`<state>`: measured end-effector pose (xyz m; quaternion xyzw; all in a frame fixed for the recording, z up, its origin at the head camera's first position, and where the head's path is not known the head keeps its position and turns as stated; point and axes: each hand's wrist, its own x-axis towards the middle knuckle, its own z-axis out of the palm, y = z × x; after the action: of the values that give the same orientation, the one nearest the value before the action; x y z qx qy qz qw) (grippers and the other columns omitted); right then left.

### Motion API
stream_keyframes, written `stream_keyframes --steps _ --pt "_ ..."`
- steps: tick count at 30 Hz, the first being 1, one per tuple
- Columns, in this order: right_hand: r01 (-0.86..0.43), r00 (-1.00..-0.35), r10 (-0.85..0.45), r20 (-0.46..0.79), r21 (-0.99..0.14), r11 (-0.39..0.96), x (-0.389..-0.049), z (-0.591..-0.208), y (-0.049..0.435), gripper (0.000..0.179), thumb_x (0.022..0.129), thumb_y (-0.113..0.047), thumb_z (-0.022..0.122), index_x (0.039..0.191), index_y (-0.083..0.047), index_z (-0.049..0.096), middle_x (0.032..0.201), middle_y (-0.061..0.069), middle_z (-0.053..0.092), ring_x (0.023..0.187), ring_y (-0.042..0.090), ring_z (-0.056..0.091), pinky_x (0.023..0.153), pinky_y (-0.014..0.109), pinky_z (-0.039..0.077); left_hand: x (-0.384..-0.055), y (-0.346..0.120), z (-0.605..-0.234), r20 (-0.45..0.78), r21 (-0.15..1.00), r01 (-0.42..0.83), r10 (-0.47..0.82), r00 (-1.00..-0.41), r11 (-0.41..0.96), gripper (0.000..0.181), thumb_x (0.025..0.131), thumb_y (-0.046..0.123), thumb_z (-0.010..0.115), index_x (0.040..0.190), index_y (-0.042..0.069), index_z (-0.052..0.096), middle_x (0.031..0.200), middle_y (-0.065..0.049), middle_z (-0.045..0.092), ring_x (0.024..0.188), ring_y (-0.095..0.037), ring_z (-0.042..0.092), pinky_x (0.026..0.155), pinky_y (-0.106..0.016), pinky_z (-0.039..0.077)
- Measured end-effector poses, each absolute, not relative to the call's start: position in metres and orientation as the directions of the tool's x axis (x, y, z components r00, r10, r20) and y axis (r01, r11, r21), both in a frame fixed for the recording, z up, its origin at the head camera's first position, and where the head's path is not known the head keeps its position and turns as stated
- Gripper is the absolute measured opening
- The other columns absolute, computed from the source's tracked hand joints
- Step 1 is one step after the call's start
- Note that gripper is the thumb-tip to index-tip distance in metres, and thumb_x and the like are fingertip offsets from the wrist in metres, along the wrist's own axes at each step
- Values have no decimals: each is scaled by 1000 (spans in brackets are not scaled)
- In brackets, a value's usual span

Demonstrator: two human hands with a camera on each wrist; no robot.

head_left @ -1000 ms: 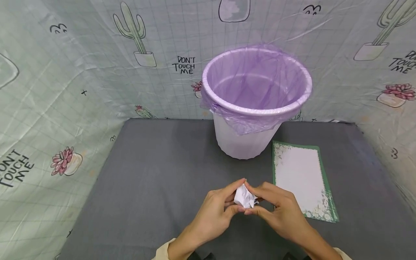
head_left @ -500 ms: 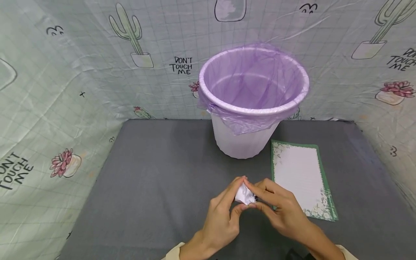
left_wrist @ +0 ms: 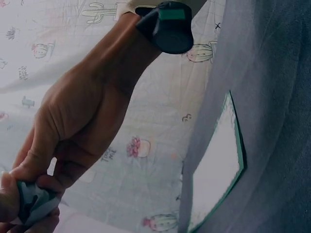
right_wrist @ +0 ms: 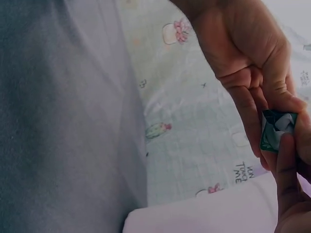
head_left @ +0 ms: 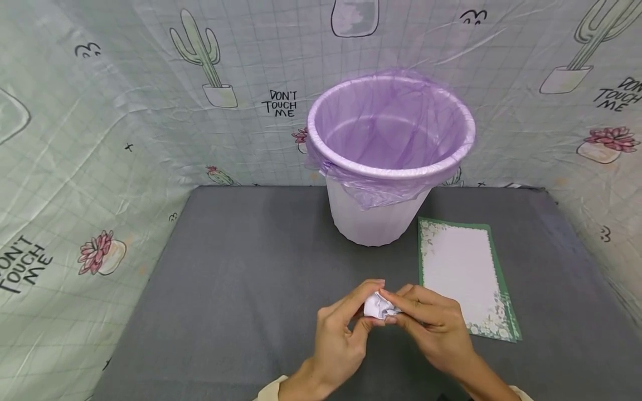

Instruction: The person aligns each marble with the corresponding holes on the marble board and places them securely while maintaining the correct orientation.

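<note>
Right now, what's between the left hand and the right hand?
A crumpled piece of paper, pinched by both the left hand and the right hand; the head view shows it.

Head view faces forward and down — 2 nearer, sideways wrist views share its crumpled paper (head_left: 377, 307).

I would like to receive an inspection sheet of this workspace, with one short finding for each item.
Surface: grey table, faint creases.
Job's things: crumpled paper, compact; bin, upright, with purple liner folded over its rim; bordered sheets, lying flat, right of the bin and nearer the person.
Clutter: nothing seen.
Hands: left hand and right hand both pinch the crumpled paper.
Cables: nothing seen.
Surroundings: curtain with cactus drawings and "DON'T TOUCH ME" lettering.
</note>
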<state>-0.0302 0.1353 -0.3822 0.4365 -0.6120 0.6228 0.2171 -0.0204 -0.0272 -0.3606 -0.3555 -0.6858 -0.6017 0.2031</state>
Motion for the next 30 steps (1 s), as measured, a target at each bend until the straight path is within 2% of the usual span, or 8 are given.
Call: stream_keyframes --steps 5,10,13,17,20,23,27,30 --pt "-809 -513 -232 826 -556 -191 -28 -379 133 29 77 7 62 104 17 57 84 15 61 75 20 55 58 23 45 -22 -26 -362 751 648 761 181 -635 -22 39 66 -13 69 103 -10 58 100 -22 61 87 -23 62 64 -22 51" --pt "-787 -552 -193 811 -583 -199 -23 -379 129 26 77 9 61 102 16 59 85 15 61 75 19 55 58 22 44 -22 -26 -364 765 641 765 125 -631 -62 35 62 -14 70 96 -12 61 95 -22 63 85 -26 63 62 -24 51" --pt "-753 -614 -171 770 -637 -165 -20 -378 128 27 75 11 62 101 15 60 82 14 61 72 17 54 54 22 41 -22 -24 -366 750 661 746 109 -653 -79 33 63 -15 69 95 -14 61 94 -23 63 84 -27 63 63 -26 52" --pt "-626 -761 -160 628 -776 -71 -18 -379 134 32 71 16 62 103 12 61 76 9 59 60 10 47 46 21 37 -28 -26 -370 729 678 734 165 -664 -41 35 68 -10 68 102 -13 59 97 -23 62 82 -22 64 62 -22 51" --pt "-454 -869 -171 464 -886 -96 -18 -382 139 34 74 19 58 107 11 59 75 7 56 58 10 46 47 20 40 -36 -31 -374 745 623 781 278 -607 35 45 72 4 70 111 -11 54 105 -22 59 90 -20 62 67 -19 50" --pt "-235 -931 -219 293 -937 -257 -18 -383 141 32 83 16 49 113 10 55 84 6 58 67 11 54 59 20 47 -43 -39 -375 753 534 842 407 -517 79 62 70 16 72 120 -10 47 117 -21 53 103 -21 55 78 -21 47" --pt "29 -936 -319 148 -871 -490 -18 -381 142 33 90 11 39 121 5 51 105 8 58 82 11 57 72 20 48 -49 -51 -370 730 440 894 544 -413 88 77 65 22 75 126 -9 41 127 -19 45 113 -19 48 85 -22 42" --pt "97 -921 -364 137 -826 -556 -16 -379 140 34 91 11 36 122 4 51 112 10 57 86 10 56 74 20 47 -51 -53 -366 754 373 923 551 -358 89 73 65 23 75 123 -10 44 123 -19 49 110 -18 51 84 -20 43"
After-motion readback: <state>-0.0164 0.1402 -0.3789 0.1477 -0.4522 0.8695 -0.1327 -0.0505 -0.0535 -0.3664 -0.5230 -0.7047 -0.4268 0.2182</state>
